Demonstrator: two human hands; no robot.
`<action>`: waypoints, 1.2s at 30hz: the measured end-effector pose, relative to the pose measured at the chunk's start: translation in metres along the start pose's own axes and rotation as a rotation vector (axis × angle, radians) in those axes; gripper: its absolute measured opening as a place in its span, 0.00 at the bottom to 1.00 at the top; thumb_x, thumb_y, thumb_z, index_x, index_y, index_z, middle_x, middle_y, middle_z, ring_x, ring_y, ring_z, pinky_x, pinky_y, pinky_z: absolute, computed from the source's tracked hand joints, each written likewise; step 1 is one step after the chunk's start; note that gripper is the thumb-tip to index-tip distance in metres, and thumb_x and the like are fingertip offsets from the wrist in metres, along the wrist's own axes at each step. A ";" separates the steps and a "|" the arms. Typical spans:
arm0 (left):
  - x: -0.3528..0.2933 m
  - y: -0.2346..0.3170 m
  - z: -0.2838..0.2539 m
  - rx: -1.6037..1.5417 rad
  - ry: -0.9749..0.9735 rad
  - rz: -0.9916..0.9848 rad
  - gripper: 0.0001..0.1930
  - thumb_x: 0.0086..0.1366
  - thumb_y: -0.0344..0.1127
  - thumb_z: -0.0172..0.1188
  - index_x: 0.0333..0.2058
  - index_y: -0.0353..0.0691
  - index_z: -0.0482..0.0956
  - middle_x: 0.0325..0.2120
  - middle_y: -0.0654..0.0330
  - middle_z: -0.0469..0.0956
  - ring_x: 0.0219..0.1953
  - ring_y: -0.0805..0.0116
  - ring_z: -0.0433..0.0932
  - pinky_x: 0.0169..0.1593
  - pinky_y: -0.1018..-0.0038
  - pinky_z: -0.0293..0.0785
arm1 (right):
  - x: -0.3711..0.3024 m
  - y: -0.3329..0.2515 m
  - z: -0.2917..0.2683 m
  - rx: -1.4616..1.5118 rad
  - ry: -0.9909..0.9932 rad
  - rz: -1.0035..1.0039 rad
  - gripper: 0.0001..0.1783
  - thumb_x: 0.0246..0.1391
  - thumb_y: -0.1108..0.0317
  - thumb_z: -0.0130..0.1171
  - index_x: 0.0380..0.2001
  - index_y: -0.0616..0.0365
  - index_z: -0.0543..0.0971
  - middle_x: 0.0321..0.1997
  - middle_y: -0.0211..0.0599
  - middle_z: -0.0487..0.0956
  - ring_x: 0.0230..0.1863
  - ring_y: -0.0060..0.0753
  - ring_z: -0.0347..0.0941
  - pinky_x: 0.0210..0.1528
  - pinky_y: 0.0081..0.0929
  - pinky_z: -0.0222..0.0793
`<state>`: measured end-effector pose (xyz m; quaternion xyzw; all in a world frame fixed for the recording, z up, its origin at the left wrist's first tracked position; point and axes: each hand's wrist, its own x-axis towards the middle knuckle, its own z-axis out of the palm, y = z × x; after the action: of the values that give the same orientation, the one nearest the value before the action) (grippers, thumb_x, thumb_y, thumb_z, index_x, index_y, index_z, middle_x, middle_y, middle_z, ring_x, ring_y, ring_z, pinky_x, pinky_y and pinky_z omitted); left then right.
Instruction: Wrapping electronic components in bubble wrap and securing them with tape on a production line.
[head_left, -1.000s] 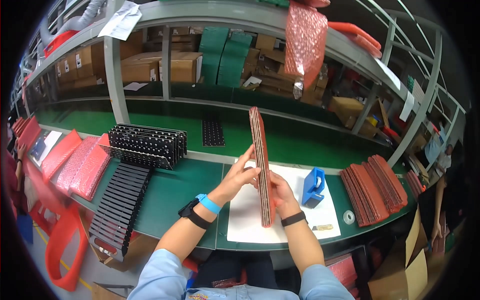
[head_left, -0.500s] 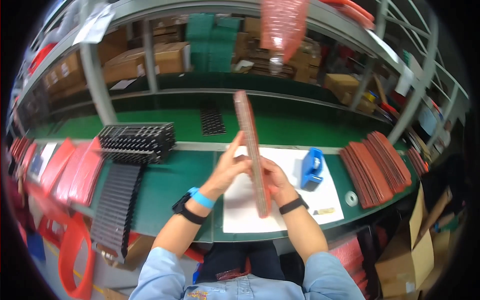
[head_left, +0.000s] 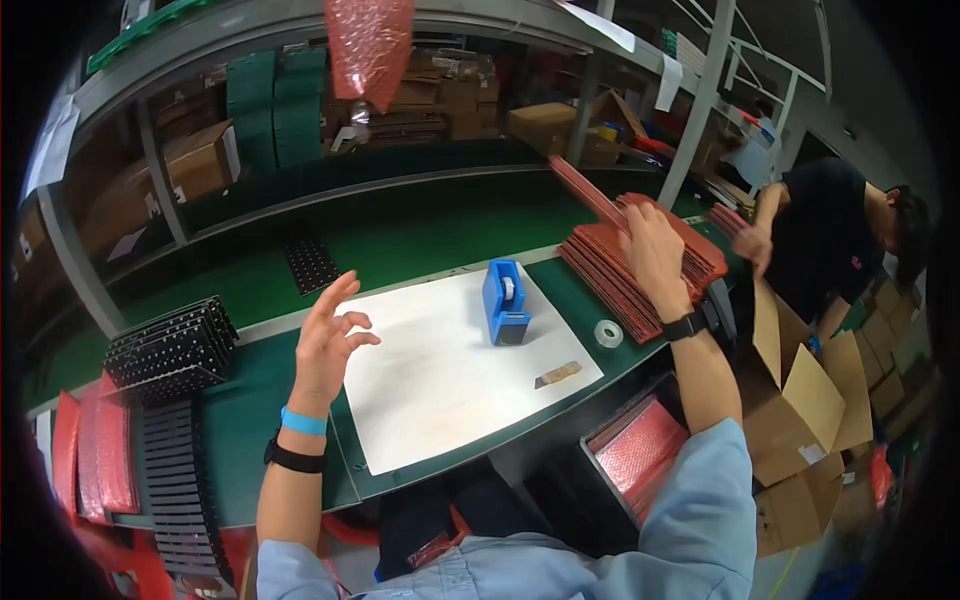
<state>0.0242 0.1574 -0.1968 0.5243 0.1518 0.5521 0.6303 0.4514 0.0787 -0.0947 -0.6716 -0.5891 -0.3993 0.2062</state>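
Observation:
My right hand (head_left: 655, 255) reaches to the right and grips a flat packet in red bubble wrap (head_left: 585, 188), tilted over stacks of like red packets (head_left: 612, 285). My left hand (head_left: 328, 345) hovers over the left edge of a white sheet (head_left: 420, 400), fingers apart and nothing in them. A blue tape dispenser (head_left: 507, 305) stands on the sheet's far part. Near the sheet's right corner lies a small blade with a tan handle (head_left: 560, 375). A roll of clear tape (head_left: 608, 333) rests between the sheet and the stacks.
To the left are a stack of black perforated trays (head_left: 170, 350), a black slatted panel (head_left: 180, 490) and red bubble-wrap bags (head_left: 105, 460). A bin of red wrap (head_left: 640, 460) stands below the table's right edge. Beyond it a co-worker (head_left: 825, 235) bends over an open carton (head_left: 800, 400).
The red packet has gone from upright between both hands to the stacks on the right, in my right hand alone. My left hand has let go. The view has swung right.

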 end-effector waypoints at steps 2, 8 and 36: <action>-0.011 0.006 0.004 0.023 0.026 0.035 0.31 0.60 0.38 0.54 0.63 0.37 0.67 0.60 0.50 0.65 0.39 0.67 0.77 0.42 0.65 0.80 | -0.019 0.040 0.043 -0.251 -0.019 -0.084 0.12 0.49 0.66 0.63 0.37 0.54 0.75 0.38 0.38 0.73 0.46 0.44 0.73 0.39 0.42 0.73; -0.115 0.068 0.043 0.785 -0.442 -0.016 0.19 0.61 0.31 0.57 0.51 0.39 0.76 0.47 0.51 0.77 0.36 0.60 0.81 0.39 0.66 0.79 | -0.068 0.005 0.060 -0.320 -0.154 0.274 0.17 0.54 0.63 0.63 0.46 0.56 0.79 0.47 0.41 0.77 0.48 0.42 0.74 0.47 0.37 0.73; -0.363 -0.099 -0.053 1.165 -0.049 -0.423 0.32 0.58 0.25 0.58 0.63 0.39 0.63 0.54 0.43 0.70 0.54 0.44 0.74 0.56 0.60 0.72 | -0.363 -0.124 -0.102 2.108 -0.513 0.567 0.50 0.40 0.63 0.72 0.67 0.57 0.59 0.63 0.38 0.65 0.65 0.35 0.62 0.67 0.41 0.59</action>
<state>-0.0879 -0.1107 -0.4409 0.7533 0.5144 0.2295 0.3394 0.3079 -0.1973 -0.3409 -0.3336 -0.4837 0.5105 0.6278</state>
